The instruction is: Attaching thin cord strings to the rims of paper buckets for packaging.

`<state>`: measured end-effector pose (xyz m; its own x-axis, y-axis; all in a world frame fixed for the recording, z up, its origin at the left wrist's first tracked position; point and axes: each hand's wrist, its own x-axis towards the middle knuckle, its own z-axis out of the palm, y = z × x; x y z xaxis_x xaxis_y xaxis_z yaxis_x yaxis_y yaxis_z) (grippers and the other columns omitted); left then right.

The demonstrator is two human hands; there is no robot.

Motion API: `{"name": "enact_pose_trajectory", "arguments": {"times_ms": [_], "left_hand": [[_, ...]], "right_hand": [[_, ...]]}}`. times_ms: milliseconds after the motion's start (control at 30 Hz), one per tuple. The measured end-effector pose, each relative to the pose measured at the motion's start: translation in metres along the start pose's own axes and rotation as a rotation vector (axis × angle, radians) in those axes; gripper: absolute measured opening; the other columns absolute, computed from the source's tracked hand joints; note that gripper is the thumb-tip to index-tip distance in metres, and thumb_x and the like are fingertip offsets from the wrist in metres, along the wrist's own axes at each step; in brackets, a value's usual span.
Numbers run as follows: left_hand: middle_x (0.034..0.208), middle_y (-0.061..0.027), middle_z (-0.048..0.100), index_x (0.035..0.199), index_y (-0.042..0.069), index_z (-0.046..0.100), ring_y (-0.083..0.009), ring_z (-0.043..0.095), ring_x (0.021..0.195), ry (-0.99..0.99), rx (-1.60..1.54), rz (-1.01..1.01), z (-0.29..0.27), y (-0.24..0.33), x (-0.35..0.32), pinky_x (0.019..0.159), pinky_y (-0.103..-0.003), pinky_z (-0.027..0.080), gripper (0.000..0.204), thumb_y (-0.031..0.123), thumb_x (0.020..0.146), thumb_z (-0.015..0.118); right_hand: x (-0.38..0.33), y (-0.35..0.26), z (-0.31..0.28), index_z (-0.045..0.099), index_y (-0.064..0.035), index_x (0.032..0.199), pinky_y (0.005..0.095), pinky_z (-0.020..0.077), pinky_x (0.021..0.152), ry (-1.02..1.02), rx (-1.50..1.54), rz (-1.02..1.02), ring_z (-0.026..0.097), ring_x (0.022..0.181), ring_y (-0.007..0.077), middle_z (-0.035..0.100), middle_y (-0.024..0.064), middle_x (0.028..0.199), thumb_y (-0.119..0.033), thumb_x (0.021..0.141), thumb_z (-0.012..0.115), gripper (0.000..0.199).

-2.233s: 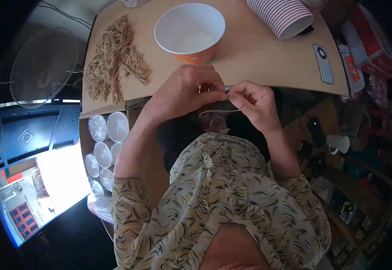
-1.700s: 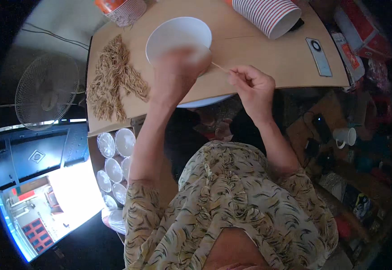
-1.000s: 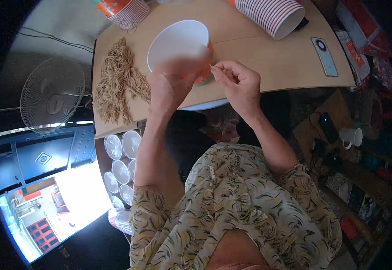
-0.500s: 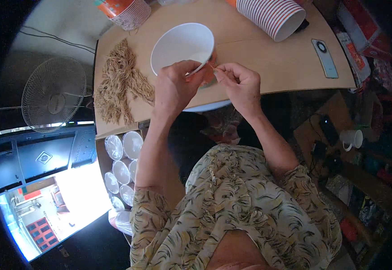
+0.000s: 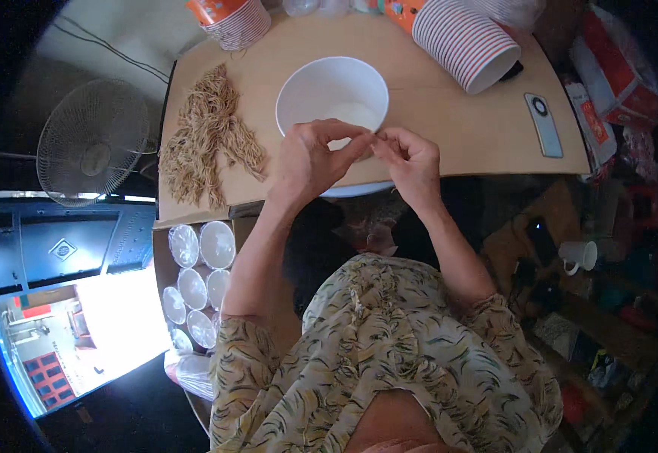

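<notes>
Your fingertips [image 5: 370,140] met in a pinch over the near rim of the white bowl [image 5: 332,98], both hands closed on something thin, too small to make out. Half a second earlier your left hand [image 5: 310,162] gripped the bowl's rim; now it had let go and joined your right hand [image 5: 412,162]. The bowl sat on the cardboard sheet [image 5: 450,128], with the pile of dried strands [image 5: 204,136] left of it and striped cups [image 5: 465,41] beyond.
</notes>
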<state>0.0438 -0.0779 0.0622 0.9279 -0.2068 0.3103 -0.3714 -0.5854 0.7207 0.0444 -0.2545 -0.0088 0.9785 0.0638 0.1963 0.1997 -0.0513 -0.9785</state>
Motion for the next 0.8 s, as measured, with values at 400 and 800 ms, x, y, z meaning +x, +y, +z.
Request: {"name": "enact_pose_trajectory", "arguments": {"times_ms": [400, 800], "left_hand": [[0.099, -0.0105, 0.075, 0.095, 0.001, 0.075, -0.0156, 0.07, 0.092, 0.04, -0.152, 0.043, -0.006, 0.007, -0.001, 0.079, -0.033, 0.055, 0.015, 0.014, 0.087, 0.075], [0.119, -0.0165, 0.07, 0.143, 0.015, 0.044, -0.0307, 0.072, 0.096, -0.249, -0.224, 0.075, 0.006, 0.005, 0.0, 0.083, -0.04, 0.059, 0.061, 0.014, 0.089, 0.073]], "right_hand": [[-0.004, -0.048, -0.029, 0.066, 0.0013, 0.114, 0.0209, 0.0471, 0.062, -0.141, -0.2, -0.116, 0.057, 0.07, 0.0029, 0.069, -0.0002, 0.083, -0.004, 0.091, 0.069, 0.024], [0.014, -0.06, -0.038, 0.072, 0.0044, 0.104, 0.0215, 0.0468, 0.063, -0.189, -0.033, 0.09, 0.055, 0.069, 0.0034, 0.066, -0.0005, 0.079, -0.013, 0.095, 0.067, 0.021]]}}
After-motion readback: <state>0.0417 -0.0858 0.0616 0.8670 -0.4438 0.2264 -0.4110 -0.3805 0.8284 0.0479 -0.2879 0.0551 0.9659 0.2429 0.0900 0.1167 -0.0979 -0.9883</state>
